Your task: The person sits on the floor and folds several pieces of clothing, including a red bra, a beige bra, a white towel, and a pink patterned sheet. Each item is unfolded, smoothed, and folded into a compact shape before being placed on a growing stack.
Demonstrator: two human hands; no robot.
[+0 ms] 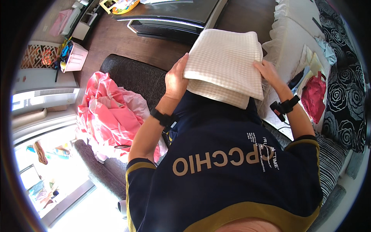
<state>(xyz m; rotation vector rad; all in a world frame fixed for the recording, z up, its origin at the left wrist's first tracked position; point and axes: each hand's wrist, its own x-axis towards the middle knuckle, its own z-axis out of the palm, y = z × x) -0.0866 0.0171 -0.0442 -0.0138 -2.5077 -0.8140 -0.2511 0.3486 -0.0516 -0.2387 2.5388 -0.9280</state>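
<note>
A folded cream-and-beige checked cloth (224, 55) lies over my lap and knees, its layers parting slightly at the near edge. My left hand (177, 75) grips its left side, with the fingers mostly hidden behind the fabric. At the right side, my right hand (268, 72) pinches the cloth's edge, thumb on top. Both wrists wear black straps with small devices. To my left, a crumpled heap of shiny pink fabric (113, 113) rests on the dark grey sofa seat (133, 72).
On the white ruffled sofa cover (292, 32) to my right lie a dark red garment (313, 94) and several small folded clothes (301, 75). Ahead stands a black glossy low table (174, 11). A pink basket (76, 56) holding assorted things is at the far left.
</note>
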